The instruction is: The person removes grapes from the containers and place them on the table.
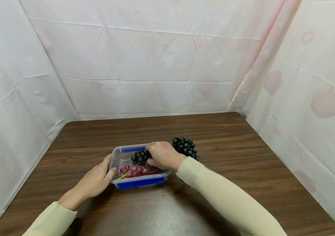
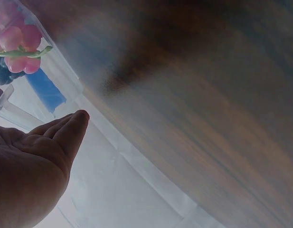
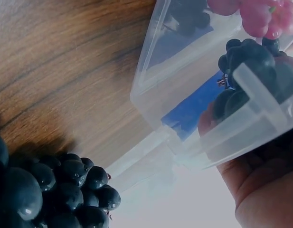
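Observation:
A clear plastic container (image 1: 123, 154) with blue clips stands on the table. Red grapes (image 1: 136, 171) with a green stem lie along its near side. My right hand (image 1: 162, 155) reaches over the right rim and grips a small bunch of black grapes (image 1: 139, 157) inside, behind the red ones. Through the clear wall in the right wrist view, fingers show around those black grapes (image 3: 250, 61). Against the container's left side rests my left hand (image 1: 96, 180), fingers extended along the outer wall and thumb near the front corner. The left wrist view shows these fingers (image 2: 70, 135) fairly straight.
A larger bunch of black grapes (image 1: 185, 147) lies on the table to the right of the container, just beyond my right wrist. The brown wooden table (image 1: 229, 183) has pale fruit-print curtains (image 1: 161, 59) at its back and sides.

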A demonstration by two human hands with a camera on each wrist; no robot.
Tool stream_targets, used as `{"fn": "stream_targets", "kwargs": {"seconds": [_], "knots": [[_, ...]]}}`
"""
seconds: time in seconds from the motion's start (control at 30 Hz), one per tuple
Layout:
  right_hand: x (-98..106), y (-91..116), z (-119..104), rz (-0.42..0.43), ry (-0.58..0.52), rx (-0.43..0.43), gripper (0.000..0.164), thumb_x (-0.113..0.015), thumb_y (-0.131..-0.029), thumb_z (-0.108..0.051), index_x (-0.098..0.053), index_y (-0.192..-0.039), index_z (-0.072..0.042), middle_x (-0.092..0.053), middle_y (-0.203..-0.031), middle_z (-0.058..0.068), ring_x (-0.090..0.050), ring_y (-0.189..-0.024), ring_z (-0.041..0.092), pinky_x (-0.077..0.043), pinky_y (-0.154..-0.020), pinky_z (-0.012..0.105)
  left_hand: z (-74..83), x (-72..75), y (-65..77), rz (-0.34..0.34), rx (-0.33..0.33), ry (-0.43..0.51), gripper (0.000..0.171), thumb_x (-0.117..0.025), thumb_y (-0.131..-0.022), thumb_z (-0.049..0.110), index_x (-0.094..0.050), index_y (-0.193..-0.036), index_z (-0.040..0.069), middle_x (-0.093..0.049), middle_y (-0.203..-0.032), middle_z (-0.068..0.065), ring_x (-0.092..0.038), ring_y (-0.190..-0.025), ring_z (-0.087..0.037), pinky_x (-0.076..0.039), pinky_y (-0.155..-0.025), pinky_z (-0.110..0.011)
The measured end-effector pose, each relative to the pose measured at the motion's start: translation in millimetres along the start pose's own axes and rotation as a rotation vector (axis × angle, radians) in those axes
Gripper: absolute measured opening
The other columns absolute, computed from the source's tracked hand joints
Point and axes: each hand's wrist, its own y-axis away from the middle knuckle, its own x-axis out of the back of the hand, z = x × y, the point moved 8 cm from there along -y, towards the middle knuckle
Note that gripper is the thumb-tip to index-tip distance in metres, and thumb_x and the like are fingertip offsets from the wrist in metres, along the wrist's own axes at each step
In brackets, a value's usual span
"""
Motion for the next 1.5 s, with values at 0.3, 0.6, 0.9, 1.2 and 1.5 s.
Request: {"fn": "stream_targets", "kwargs": {"seconds": [0.3, 0.6, 0.9, 1.2, 1.5], "knots": [[9.6, 3.6, 1.3, 0.048, -0.039, 0.001, 0.041, -0.069, -0.096, -0.029, -0.067, -0.132, -0.008, -0.071, -0.119, 0.006, -0.068, -0.098, 0.015, -0.057, -0.083, 0.031, -0.8, 0.7, 0.5, 0.003, 0.002, 0.000, 0.057, -0.051, -0.107, 0.021, -0.029, -0.157, 0.004, -0.067, -0.124, -0.015, -0.066, -0.104, -0.023, -0.053, -0.089, -0.055], [22.0, 4.9, -1.4, 0.095, -0.047, 0.006, 0.032, -0.070, -0.095, -0.025, -0.070, -0.122, -0.009, -0.071, -0.107, 0.003, -0.067, -0.087, 0.013, -0.057, -0.077, 0.031, -1.5, 0.9, 0.9, -0.002, 0.009, 0.003, 0.058, -0.050, -0.108, 0.022, -0.028, -0.158, 0.003, -0.067, -0.124, -0.016, -0.066, -0.104, -0.024, -0.053, -0.088, -0.055], [32.0, 6.9, -1.8, 0.143, -0.036, 0.022, 0.022, -0.070, -0.092, -0.022, -0.071, -0.112, -0.011, -0.067, -0.093, 0.000, -0.053, -0.070, 0.008, -0.047, -0.062, 0.027, -2.0, 0.4, 0.5, -0.006, 0.012, 0.009, 0.059, -0.050, -0.108, 0.022, -0.027, -0.159, 0.003, -0.066, -0.127, -0.017, -0.066, -0.108, -0.026, -0.053, -0.089, -0.056], [39.1, 8.4, 0.4, 0.154, -0.032, 0.012, 0.035, -0.070, -0.093, -0.023, -0.069, -0.124, -0.008, -0.071, -0.107, 0.004, -0.066, -0.087, 0.014, -0.056, -0.075, 0.032, -2.0, -0.1, -0.5, -0.005, 0.007, 0.006, 0.058, -0.050, -0.108, 0.022, -0.027, -0.159, 0.004, -0.067, -0.124, -0.015, -0.066, -0.105, -0.023, -0.053, -0.087, -0.054], [45.5, 12.2, 4.4, 0.150, -0.090, -0.024, 0.040, -0.069, -0.094, -0.023, -0.068, -0.130, -0.007, -0.071, -0.120, 0.006, -0.070, -0.099, 0.018, -0.057, -0.083, 0.033, -2.3, -0.1, -0.7, -0.002, 0.003, -0.002, 0.059, -0.050, -0.108, 0.022, -0.027, -0.158, 0.003, -0.067, -0.123, -0.015, -0.066, -0.104, -0.023, -0.053, -0.087, -0.054]]}}
